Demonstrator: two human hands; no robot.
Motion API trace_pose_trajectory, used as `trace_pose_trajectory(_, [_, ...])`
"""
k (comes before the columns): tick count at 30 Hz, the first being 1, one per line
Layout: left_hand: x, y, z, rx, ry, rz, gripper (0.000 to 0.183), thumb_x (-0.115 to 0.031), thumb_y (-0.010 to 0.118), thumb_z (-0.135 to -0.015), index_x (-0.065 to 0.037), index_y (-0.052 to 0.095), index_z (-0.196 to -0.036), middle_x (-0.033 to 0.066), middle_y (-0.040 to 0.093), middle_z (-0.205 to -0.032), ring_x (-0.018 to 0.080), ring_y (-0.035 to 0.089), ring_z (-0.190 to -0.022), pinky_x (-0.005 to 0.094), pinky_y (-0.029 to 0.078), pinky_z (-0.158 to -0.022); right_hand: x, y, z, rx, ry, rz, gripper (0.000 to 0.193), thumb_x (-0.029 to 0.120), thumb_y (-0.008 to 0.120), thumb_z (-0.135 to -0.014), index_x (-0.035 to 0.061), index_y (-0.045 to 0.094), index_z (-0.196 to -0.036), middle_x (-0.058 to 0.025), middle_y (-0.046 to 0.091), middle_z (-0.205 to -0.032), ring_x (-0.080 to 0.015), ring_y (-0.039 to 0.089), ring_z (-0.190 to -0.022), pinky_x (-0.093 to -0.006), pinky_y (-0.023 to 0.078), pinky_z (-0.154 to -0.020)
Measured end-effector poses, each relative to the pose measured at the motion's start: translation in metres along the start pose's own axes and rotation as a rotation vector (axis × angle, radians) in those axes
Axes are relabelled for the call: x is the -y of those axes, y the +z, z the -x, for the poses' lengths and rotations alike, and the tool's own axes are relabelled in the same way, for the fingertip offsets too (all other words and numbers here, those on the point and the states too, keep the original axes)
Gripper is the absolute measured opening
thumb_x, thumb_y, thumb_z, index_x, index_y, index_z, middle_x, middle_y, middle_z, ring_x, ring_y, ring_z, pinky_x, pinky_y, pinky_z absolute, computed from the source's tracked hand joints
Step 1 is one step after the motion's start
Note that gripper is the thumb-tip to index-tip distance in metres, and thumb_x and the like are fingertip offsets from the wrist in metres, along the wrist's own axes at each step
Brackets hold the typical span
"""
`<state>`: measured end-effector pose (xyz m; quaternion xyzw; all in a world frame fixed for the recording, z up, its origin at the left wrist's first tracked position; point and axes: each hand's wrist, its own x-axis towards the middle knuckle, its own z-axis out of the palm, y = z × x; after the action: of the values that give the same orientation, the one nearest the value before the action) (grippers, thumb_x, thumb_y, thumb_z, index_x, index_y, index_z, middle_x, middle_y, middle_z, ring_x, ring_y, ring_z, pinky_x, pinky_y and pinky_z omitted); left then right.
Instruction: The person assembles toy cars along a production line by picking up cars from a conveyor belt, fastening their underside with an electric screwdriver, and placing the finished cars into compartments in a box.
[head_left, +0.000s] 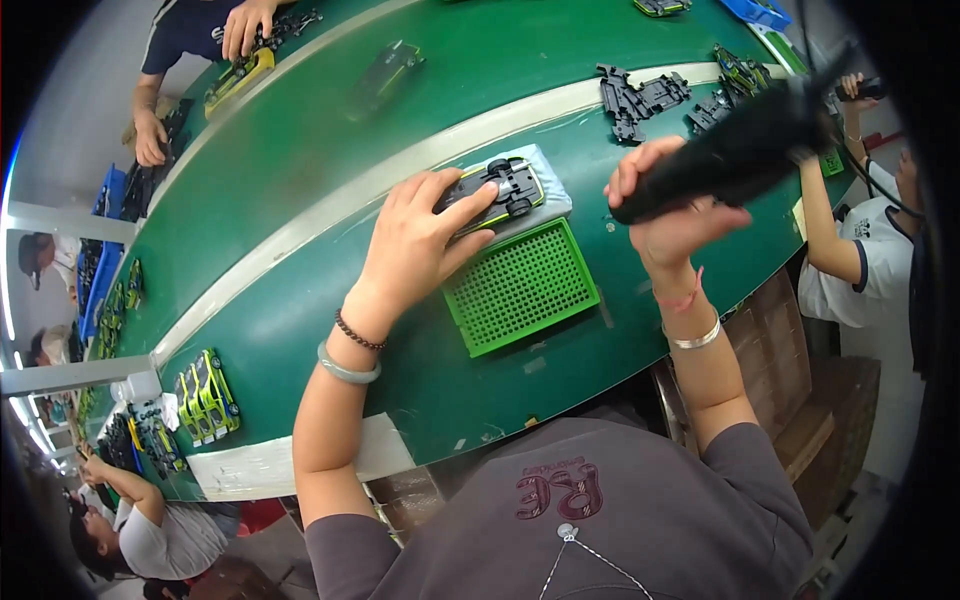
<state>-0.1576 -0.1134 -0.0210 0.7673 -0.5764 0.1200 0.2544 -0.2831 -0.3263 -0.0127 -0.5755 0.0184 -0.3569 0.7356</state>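
Observation:
An upturned toy car, its black underside and wheels facing up and a yellow-green edge showing, lies on a light-blue padded block. My left hand is closed over its left end, fingers on the far side and thumb on the near side, holding it against the pad. To the right, my right hand grips a black electric screwdriver, smeared by motion. That tool is raised above the table, apart from the car; its tip cannot be made out. A green perforated basket sits just in front of the block.
Black chassis parts lie beyond my right hand. Several finished-looking toy cars stand at the left. Another car is on the green belt beyond the pale rail. Co-workers sit across and to both sides.

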Motion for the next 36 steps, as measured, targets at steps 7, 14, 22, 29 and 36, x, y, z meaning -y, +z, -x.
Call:
trace_pose_trajectory(7, [0.004,-0.001,0.004,0.004,0.032,0.004,0.042,-0.024,0.067,-0.074,-0.019,0.058,-0.115,0.0135,0.054,-0.108,0.0308,0.053,-0.096,0.04,0.044,-0.082,0.001,0.066,0.03,0.157,0.028,-0.4,0.097,0.091,0.013,-0.062,0.0003,0.045,-0.08,-0.0105,0.052,-0.069,-0.0184,0.051,-0.051,-0.0272,0.043,-0.047])
trace_pose_trajectory(14, [0.005,0.001,0.006,-0.028,0.047,0.008,0.042,-0.024,0.068,-0.073,-0.018,0.059,-0.114,0.0126,0.054,-0.107,0.0298,0.053,-0.095,0.0392,0.045,-0.081,-0.018,0.076,0.034,0.225,0.147,-0.163,0.106,0.097,0.016,-0.047,0.001,0.044,-0.083,-0.0089,0.05,-0.062,-0.0182,0.051,-0.054,-0.0289,0.044,-0.05])
trace_pose_trajectory(22, [0.006,0.002,0.007,-0.041,0.046,0.012,0.041,-0.024,0.067,-0.073,-0.019,0.058,-0.113,0.0115,0.054,-0.106,0.0291,0.053,-0.095,0.0387,0.045,-0.08,-0.023,0.077,0.036,0.228,0.164,-0.055,0.104,0.096,0.016,-0.049,0.0013,0.044,-0.083,-0.0091,0.05,-0.062,-0.0183,0.052,-0.055,-0.0282,0.044,-0.051])
trace_pose_trajectory(29, [0.007,0.001,0.007,-0.03,0.046,-0.004,0.044,-0.026,0.068,-0.073,-0.019,0.058,-0.114,0.0115,0.053,-0.106,0.0293,0.053,-0.096,0.0389,0.045,-0.08,-0.02,0.08,0.036,0.235,0.141,-0.066,0.103,0.096,0.017,-0.051,0.0016,0.044,-0.083,-0.0091,0.05,-0.062,-0.018,0.051,-0.055,-0.028,0.044,-0.051])
trace_pose_trajectory(36, [0.006,0.001,0.007,-0.008,0.035,0.003,0.049,-0.029,0.069,-0.07,-0.02,0.056,-0.116,0.0119,0.052,-0.108,0.03,0.052,-0.098,0.0393,0.044,-0.081,-0.021,0.079,0.037,0.231,0.163,-0.063,0.104,0.096,0.018,-0.05,0.001,0.044,-0.083,-0.009,0.05,-0.062,-0.0183,0.051,-0.054,-0.028,0.044,-0.05])
